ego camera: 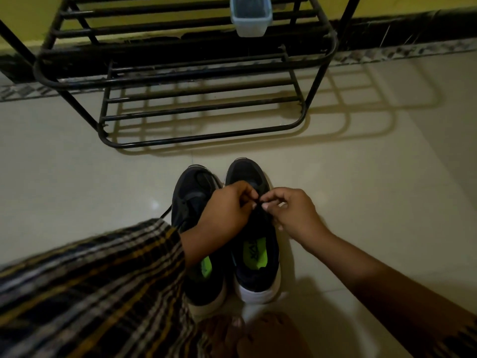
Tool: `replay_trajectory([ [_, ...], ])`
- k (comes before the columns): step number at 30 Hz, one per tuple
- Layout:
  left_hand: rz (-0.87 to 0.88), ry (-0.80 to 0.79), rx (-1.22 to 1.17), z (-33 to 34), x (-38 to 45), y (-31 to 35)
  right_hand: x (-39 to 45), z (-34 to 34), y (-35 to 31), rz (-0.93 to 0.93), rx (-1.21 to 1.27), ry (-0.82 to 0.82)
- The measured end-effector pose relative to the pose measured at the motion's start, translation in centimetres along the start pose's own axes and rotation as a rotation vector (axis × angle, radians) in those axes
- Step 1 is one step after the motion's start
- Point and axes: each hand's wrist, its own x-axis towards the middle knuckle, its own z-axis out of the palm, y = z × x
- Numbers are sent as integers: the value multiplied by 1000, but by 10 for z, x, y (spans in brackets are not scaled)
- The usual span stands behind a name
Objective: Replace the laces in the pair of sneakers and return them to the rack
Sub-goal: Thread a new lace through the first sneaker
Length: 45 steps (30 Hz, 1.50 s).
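We keep both sneakers [224, 228] side by side on the floor [361, 177], toes toward the rack [201, 135], for an easy return. Our left hand [227, 210] and right hand [291, 210] each pinch the lace [258, 201] over the right shoe, likely to thread it.

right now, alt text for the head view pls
Both hands, left hand and right hand, pinch a black lace over the right sneaker of a dark pair on a pale tiled floor. A black metal rack stands just beyond.
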Motion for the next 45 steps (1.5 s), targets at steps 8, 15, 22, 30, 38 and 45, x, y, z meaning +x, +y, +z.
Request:
replay_trajectory([
  [8, 359, 24, 236, -14, -37, -18, -1, -3, -3, -96, 64, 150],
  [15, 434, 11, 367, 6, -74, -42, -14, -20, -40, -281, 189, 202],
  [22, 360, -33, 346, 6, -69, -45, -22, -55, -105, -399, 623, 264],
  [30, 374, 13, 296, 7, -67, -50, -14, -21, -39, -18, -492, 28],
  [38, 387, 29, 260, 8, -63, -53, -22, -28, -52, 62, -170, -33],
  [45, 369, 24, 243, 8, -64, -52, -38, -43, -99, -172, 290, 109],
])
